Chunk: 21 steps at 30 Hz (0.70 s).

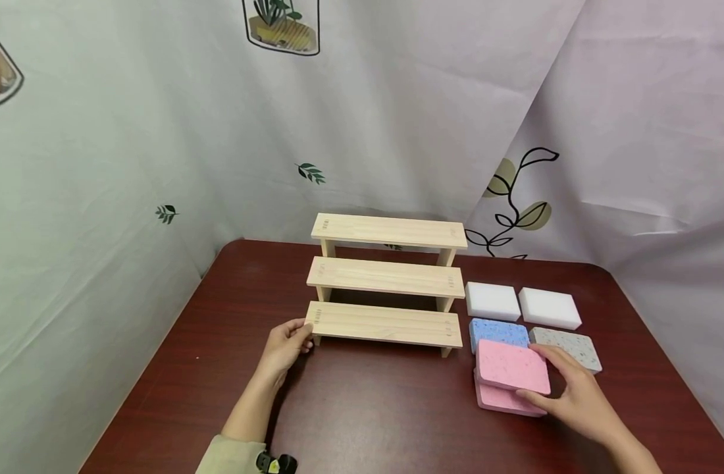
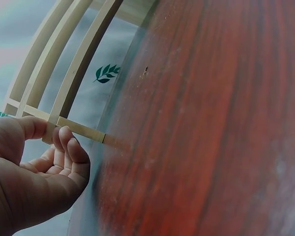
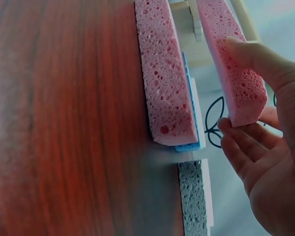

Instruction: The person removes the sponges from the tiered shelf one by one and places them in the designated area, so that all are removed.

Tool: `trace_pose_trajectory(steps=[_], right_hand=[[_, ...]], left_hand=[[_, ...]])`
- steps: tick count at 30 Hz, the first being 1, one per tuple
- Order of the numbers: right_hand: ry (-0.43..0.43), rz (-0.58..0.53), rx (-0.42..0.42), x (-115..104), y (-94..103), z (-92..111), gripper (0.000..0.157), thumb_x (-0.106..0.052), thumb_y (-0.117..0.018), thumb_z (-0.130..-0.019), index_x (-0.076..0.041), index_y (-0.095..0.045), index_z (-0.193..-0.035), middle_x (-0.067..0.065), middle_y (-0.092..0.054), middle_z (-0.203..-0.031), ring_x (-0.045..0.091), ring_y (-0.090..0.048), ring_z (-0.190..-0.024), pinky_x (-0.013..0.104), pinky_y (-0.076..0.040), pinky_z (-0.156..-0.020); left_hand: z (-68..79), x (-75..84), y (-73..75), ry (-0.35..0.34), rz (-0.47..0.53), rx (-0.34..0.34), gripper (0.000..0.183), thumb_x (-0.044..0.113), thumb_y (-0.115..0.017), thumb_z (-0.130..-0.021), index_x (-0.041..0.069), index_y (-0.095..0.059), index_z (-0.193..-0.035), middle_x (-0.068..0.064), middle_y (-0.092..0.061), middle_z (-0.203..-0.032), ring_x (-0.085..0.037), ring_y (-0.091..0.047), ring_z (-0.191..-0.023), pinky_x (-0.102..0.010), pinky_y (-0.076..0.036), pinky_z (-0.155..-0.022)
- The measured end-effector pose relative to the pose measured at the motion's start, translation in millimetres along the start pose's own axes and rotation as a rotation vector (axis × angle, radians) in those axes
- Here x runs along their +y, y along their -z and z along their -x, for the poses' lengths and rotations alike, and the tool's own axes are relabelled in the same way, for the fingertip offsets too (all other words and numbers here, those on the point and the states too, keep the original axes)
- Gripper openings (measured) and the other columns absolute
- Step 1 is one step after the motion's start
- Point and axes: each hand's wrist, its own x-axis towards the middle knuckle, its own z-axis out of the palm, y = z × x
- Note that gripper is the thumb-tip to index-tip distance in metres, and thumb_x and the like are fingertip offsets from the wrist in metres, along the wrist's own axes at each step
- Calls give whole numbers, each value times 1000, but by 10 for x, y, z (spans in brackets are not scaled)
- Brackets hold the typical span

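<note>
A pale wooden three-tier shelf (image 1: pixel 386 324) stands on the table. At the left end of its lowest board, my left hand (image 1: pixel 285 347) pinches the board's end between thumb and fingers; the left wrist view shows the curled fingers (image 2: pixel 78 152) at the wood. My right hand (image 1: pixel 575 395) grips a pink sponge (image 1: pixel 512 366) by its right end, thumb on the near side and fingers on the far side. In the right wrist view this sponge (image 3: pixel 236 73) is held clear above a second pink sponge (image 3: pixel 164 73), which lies on the table.
Behind the pink sponges lie a blue sponge (image 1: pixel 499 332) and a grey speckled sponge (image 1: pixel 566 347). Two white sponges, a left one (image 1: pixel 492 301) and a right one (image 1: pixel 549 308), sit farther back. A patterned cloth (image 1: pixel 397 118) hangs behind the dark red-brown table (image 1: pixel 386 415).
</note>
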Motion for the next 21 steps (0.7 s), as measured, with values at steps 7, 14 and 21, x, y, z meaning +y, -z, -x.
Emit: trace_pose_trajectory(steps=[7,14,21], right_hand=[[-7,8,8,40,33,47,82,-12,-99,-53,2,-62,-125,7,-61,-116,-14,-41,-116,1,-26,-97],[5,10,16,89,57,67,84,-1,-95,-50,5,-61,-126,13,-61,-114,-13,-41,-113,1,-26,-96],[-14,25,45,148,79,108,85,2,-90,-48,5,-60,-128,13,-60,-116,-16,-39,-114,0,-25,-96]], left_hand=[[-8,0,-4,0,9,-2,30,4,-56,-101,-16,-59,-123,-8,-64,-84,-12,-58,-69,-20,-51,-63],[-8,-6,-4,2,7,4,30,4,-56,-101,-15,-59,-123,-8,-63,-84,-13,-58,-69,-21,-51,-63],[-12,-12,-5,1,7,6,29,3,-56,-101,-15,-60,-123,-7,-63,-83,-13,-58,-69,-20,-51,-63]])
